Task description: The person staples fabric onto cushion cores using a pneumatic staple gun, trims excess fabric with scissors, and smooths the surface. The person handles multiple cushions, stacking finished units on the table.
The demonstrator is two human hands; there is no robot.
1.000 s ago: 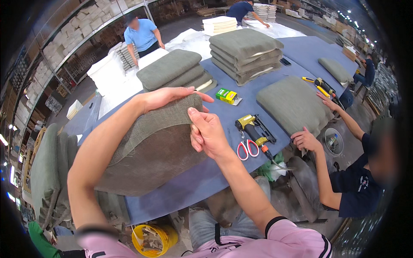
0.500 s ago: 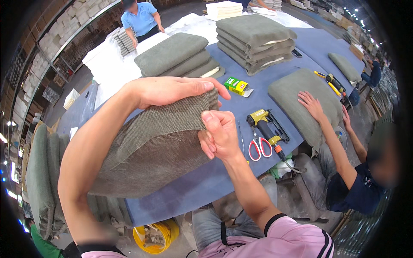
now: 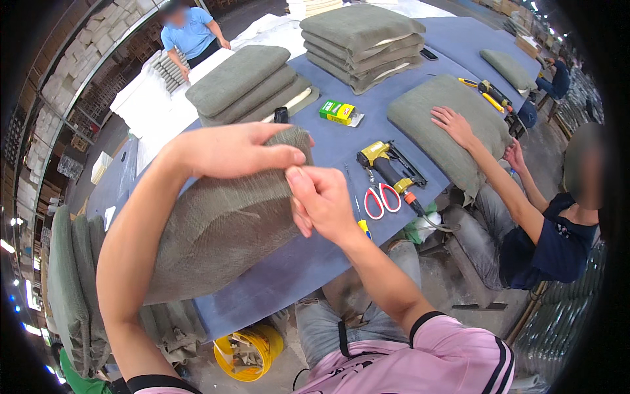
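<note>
A grey-green fabric-covered cushion (image 3: pixel 220 240) is held up on its edge over the near left of the blue table. My left hand (image 3: pixel 239 152) wraps over its top corner, the thumb pressed on the cloth. At that same corner my right hand (image 3: pixel 321 197) pinches the fabric edge between thumb and curled fingers. The two thumbs nearly meet. Right of my hands lie red-and-white-handled scissors (image 3: pixel 374 209), a yellow-and-black pneumatic staple gun (image 3: pixel 388 167) and a thin tool with a yellow handle (image 3: pixel 365 228).
Stacked grey-green cushions (image 3: pixel 361 29) stand at the back, with another stack (image 3: pixel 239 79) left of them. A small green-and-yellow box (image 3: pixel 337 111) lies between. On the right a co-worker handles another cushion (image 3: pixel 446 125). A yellow bucket (image 3: pixel 266 348) with scraps stands below the table (image 3: pixel 289 259).
My hands have drawn together at the cushion's corner, and the left thumb has come down beside the right. The view has shifted, so the table things appear higher and further left.
</note>
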